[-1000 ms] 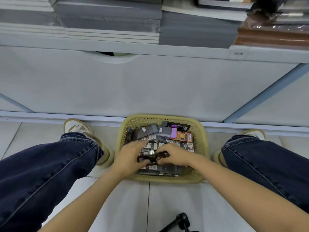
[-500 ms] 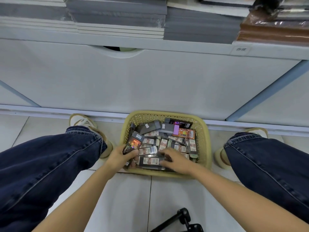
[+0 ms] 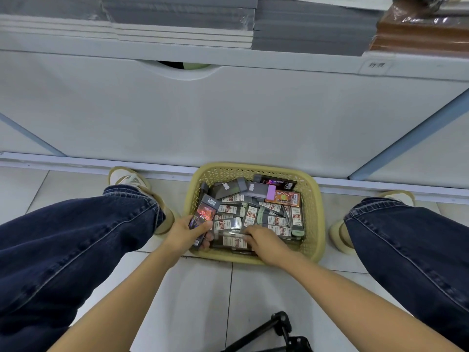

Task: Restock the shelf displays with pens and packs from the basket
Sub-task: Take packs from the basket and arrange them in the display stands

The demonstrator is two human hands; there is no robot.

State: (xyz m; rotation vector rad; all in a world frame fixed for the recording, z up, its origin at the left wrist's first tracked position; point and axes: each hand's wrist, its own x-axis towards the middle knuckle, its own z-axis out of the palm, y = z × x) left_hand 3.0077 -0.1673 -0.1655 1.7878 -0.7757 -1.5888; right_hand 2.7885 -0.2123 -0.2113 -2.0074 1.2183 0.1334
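At 7 o'clock in basket [image 3: 314,224]: left hand [image 3: 184,235] grips dark pack [image 3: 205,214].
Right hand [image 3: 266,243] on clear packs [image 3: 228,224], grip unclear; probably light and slick, so hold the long edges.

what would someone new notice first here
A yellow basket crammed with packs sits on the floor at the foot of the shelf, between two legs in jeans. The left hand grips a dark pack with red art, tilted up at the basket's left edge. The right hand reaches into the pile at the near side.
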